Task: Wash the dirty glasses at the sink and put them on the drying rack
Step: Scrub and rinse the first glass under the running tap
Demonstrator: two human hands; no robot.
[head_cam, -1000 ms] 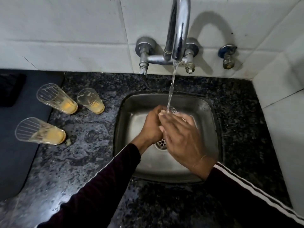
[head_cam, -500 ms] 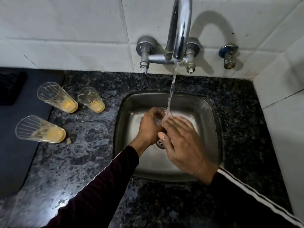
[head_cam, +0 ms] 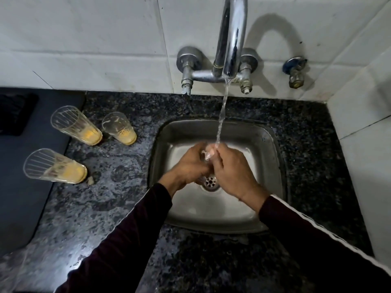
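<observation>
On your far left a dark mat (head_cam: 23, 187) lies on the speckled granite counter (head_cam: 118, 208), and three dirty glasses stand where they stood a second ago: the near glass (head_cam: 55, 167) overlapping the mat's edge, the tall glass (head_cam: 76, 125) behind it, and the short glass (head_cam: 119, 129) just to its right, each with yellow residue at the bottom. No label or writing can be read on any of them. Over the steel sink (head_cam: 264, 144) your left hand (head_cam: 190, 163) curls round a clear glass (head_cam: 208, 154), as it did half a second ago, though both hands have turned a little around it. The water stream (head_cam: 222, 115) from the tap (head_cam: 231, 39) now lands on the glass's top between your hands, and the drain (head_cam: 210, 182) shows more plainly below them. Your right hand (head_cam: 230, 170) wraps the glass from the other side, fingers curled on it.
</observation>
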